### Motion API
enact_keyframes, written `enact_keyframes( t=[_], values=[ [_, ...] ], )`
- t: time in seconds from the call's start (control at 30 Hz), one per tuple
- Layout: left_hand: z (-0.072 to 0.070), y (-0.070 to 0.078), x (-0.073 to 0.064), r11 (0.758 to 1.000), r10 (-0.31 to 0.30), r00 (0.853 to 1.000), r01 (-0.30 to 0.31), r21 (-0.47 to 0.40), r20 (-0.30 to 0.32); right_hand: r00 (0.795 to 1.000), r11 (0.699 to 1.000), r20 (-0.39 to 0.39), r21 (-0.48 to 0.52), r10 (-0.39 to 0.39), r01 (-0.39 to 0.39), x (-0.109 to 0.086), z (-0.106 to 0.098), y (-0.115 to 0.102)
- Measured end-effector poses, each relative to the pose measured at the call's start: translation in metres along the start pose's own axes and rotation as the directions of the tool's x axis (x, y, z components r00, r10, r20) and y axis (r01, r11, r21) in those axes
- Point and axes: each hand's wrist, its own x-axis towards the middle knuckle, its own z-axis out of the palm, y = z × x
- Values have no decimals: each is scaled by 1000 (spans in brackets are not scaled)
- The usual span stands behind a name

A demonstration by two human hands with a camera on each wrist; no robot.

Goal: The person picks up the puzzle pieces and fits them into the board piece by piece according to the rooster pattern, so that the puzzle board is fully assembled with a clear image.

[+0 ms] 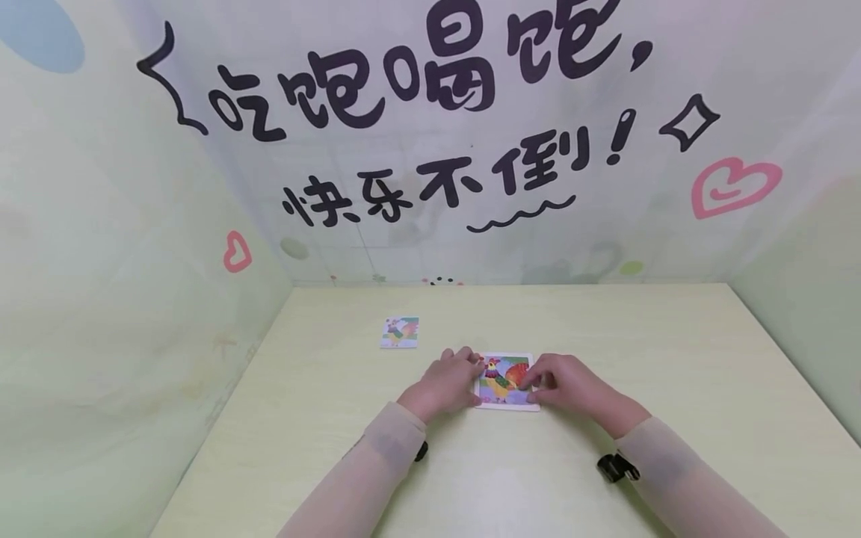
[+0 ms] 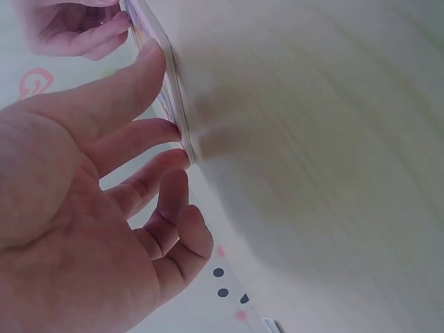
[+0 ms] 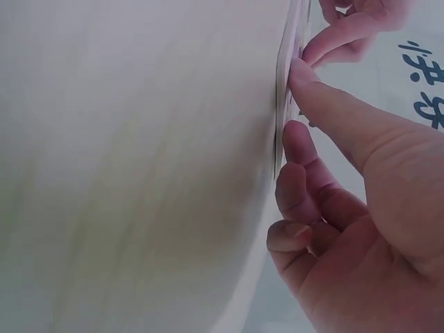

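Note:
A rooster picture puzzle (image 1: 501, 379) in a white frame lies flat on the table, in front of the person. My left hand (image 1: 449, 379) is at its left side, fingers near the upper corner and thumb (image 2: 154, 59) resting on the frame's edge. From the other side, my right hand (image 1: 568, 385) reaches over the right edge, a fingertip touching the picture beside the rooster's tail. In the right wrist view its thumb (image 3: 309, 76) lies on the frame's edge, while the lower fingers curl loosely beside it.
A small card (image 1: 400, 332) with a paler rooster picture lies farther back on the table (image 1: 323, 396), left of the puzzle. Behind stands a printed backdrop (image 1: 417, 254) with large black characters. Black wrist devices (image 1: 615, 468) show under the sleeves.

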Motion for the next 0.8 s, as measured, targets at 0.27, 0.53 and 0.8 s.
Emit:
enact_keyframes(
  t=[0.27, 0.53, 0.8],
  values=[
    [-1, 0, 1, 1000, -1, 1000, 1, 0, -8, 1000, 998, 2, -66, 19, -19, -1, 1, -2],
    [-4, -1, -3, 999, -22, 998, 23, 29, -54, 1000, 993, 6, -121, 16, -15, -3, 2, -11],
    [-4, -1, -3, 1000, -8, 999, 9, 24, -53, 1000, 990, 9, -138, -1, 3, -3, -1, -19]
  ],
)
